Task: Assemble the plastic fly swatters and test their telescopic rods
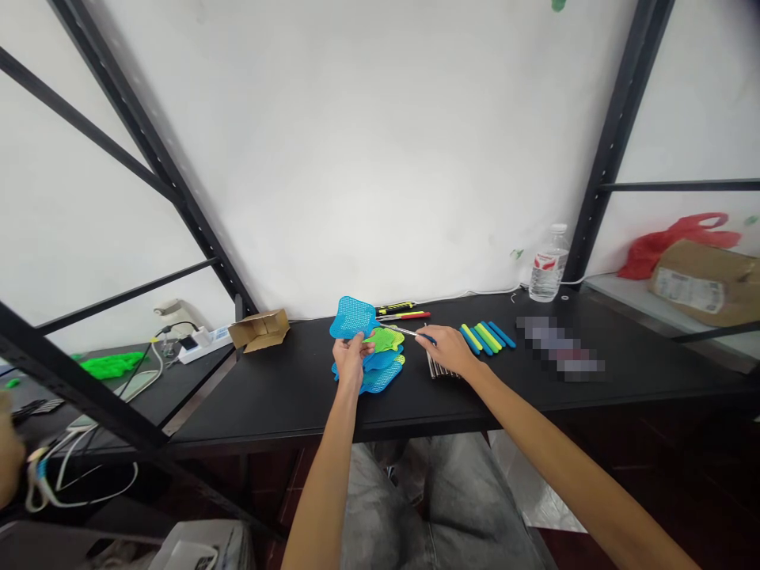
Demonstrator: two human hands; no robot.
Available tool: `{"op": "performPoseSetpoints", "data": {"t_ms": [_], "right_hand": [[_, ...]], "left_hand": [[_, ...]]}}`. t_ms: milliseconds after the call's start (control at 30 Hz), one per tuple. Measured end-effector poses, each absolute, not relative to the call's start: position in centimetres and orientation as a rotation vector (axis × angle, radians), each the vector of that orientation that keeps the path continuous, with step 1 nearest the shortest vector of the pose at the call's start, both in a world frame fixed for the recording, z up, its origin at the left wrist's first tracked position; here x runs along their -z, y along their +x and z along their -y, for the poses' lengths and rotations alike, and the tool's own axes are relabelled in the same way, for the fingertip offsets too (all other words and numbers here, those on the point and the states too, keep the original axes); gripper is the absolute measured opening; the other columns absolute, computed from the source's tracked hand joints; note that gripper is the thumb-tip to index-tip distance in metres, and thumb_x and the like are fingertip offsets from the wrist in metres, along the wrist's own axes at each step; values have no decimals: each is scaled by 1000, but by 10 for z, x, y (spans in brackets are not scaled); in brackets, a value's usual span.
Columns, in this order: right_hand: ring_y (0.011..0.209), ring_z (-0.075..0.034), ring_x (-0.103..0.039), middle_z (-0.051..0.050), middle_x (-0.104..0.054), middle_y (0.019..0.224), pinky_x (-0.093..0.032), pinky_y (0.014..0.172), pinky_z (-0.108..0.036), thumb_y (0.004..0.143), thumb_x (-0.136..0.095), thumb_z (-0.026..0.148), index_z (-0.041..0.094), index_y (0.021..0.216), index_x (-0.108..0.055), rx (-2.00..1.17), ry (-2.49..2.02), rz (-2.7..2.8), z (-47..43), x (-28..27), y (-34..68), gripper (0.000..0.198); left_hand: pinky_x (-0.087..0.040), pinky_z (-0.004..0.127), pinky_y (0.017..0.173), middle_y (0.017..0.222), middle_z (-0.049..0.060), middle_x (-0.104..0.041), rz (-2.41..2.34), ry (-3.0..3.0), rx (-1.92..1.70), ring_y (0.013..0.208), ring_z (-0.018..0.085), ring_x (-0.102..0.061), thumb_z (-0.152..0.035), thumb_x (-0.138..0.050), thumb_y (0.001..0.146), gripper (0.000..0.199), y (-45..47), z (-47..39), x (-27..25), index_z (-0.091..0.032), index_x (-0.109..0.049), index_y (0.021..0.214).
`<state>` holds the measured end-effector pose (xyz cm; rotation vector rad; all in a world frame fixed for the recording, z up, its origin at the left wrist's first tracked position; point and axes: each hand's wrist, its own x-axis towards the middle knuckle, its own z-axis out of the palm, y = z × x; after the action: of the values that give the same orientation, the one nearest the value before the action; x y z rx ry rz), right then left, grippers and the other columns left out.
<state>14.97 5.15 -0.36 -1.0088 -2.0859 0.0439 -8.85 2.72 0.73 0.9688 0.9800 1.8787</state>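
Note:
My left hand (349, 362) is closed on the blue mesh head of a fly swatter (351, 317), held up over the table. A thin metal rod (399, 328) runs from the head's lower right corner towards my right hand (446, 348). That hand is closed around the blue handle (426, 339) at the rod's other end. Under and beside my left hand lies a pile of loose swatter heads, with a green one (387, 339) above blue ones (383, 378). Several metal rods (439, 369) lie partly hidden below my right hand. Blue and yellow-green handles (487, 338) lie in a row farther right.
Fly swatters (404, 314) lie along the wall behind my hands. An open cardboard box (260, 330) stands left on the black table (249, 404). A water bottle (547, 265) stands back right, near a blurred patch. Black metal posts (621, 111) frame both sides.

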Motion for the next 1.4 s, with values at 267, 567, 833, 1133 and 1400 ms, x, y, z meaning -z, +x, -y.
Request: {"op": "performPoseSetpoints", "data": {"t_ms": [267,567,833,1133,1400], "right_hand": [[101,-24,-69,-6,-75,110,-52,84,-33,101,-45,42,25,111,-73,-27,-1026,2090,-54,5,152,34],[97,-22,-70,-6,-76,106,-50,81,-30,100,-47,40,24,109,-75,-16,-1000,2099,-55,7,156,34],[93,-23,-70,-5,-77,101,-50,82,-30,100,-47,40,24,106,-76,-92,-1005,2105,-58,7,158,34],[103,-22,-69,-3,-74,116,-50,90,-31,99,-48,46,26,120,-71,-188,-1067,2070,-51,-1,150,37],[95,-21,-68,-5,-74,109,-49,80,-30,99,-50,35,24,120,-70,-119,-1123,1980,-59,1,156,31]], "left_hand": [[-54,27,54,90,11,-76,-983,1055,-1839,55,16,-68,-37,-80,69,47,-88,-24,-8,-15,-61,106],[-47,26,47,72,9,-73,-1065,1224,-1758,44,12,-56,-40,-75,72,29,-92,-27,-4,-12,-67,77],[-43,23,50,48,5,-58,-1105,1370,-1655,62,21,-67,-44,-70,78,39,-94,-29,2,-16,-60,55],[-48,26,52,67,7,-71,-1080,1157,-1779,51,13,-61,-39,-75,72,28,-92,-32,-4,-14,-60,74],[-49,22,52,86,12,-76,-1142,866,-1896,55,10,-62,-29,-73,69,25,-115,-34,-11,-12,-61,83]]}}
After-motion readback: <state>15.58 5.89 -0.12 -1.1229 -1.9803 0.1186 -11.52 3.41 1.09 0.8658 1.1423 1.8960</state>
